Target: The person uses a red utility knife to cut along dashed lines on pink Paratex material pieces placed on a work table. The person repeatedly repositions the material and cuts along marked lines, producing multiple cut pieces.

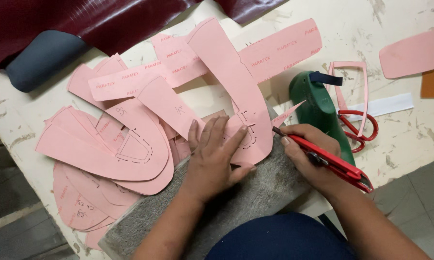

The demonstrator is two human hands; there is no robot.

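Note:
My left hand (212,156) lies flat with fingers spread on a long pink pattern piece (236,91), pinning its lower end onto a grey cutting slab (255,192). My right hand (309,149) grips a red utility knife (330,161); its blade tip touches the pink piece's right edge near my left fingertips. The piece bears short cut slits by the blade.
Several pink pattern pieces (106,144) pile up on the left of the worn cream table (409,135). A green shoe last (320,108), red scissors (359,127) and a pink cut-out frame (352,79) sit right. Dark red leather (82,17) and blue material (41,58) lie far left.

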